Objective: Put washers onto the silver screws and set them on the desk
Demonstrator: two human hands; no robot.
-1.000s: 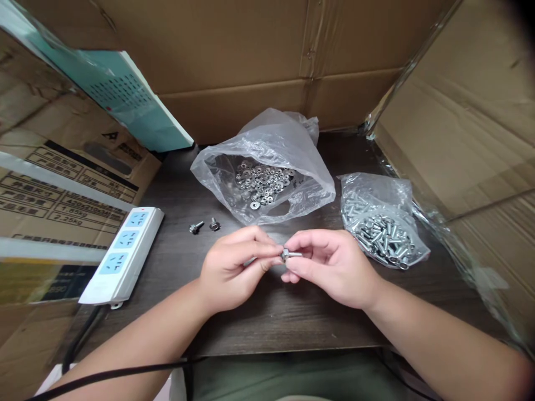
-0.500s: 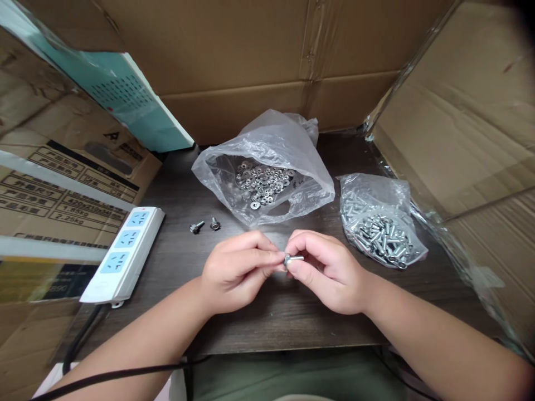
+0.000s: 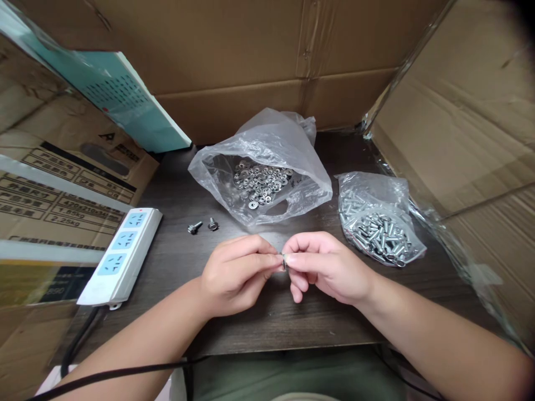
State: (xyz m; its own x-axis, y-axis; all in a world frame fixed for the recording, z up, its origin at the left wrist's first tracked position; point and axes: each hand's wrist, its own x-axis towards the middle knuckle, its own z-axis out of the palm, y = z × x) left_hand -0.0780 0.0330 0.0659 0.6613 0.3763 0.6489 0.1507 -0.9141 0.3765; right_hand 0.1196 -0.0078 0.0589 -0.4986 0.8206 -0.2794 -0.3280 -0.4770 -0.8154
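Observation:
Between my fingertips is a small metal bolt (image 3: 285, 262); only a sliver of its washer or flange shows, and the fingers hide its shank. My left hand (image 3: 240, 273) is closed in a pinch on it from the left. From the right, the thumb and forefinger of my right hand (image 3: 328, 266) pinch it too, with the other fingers curled below. Beyond my left hand lie a bolt with a washer on it (image 3: 194, 228) and a second such bolt (image 3: 213, 224), standing on its head. An open plastic bag (image 3: 307, 205) holds many loose washers (image 3: 263, 181).
Right of my hands, a clear bag (image 3: 371, 181) holds many bolts (image 3: 384, 236). A white power strip (image 3: 140, 239) with a black cable (image 3: 79, 340) lies at the left. Cardboard walls (image 3: 234, 50) enclose the dark table (image 3: 251, 337) on three sides, with a teal panel (image 3: 117, 89) at the back left.
My right thumb and forefinger have shifted over the bolt's shank, which stuck out to the right before. The lower fingers of my right hand have dropped into view.

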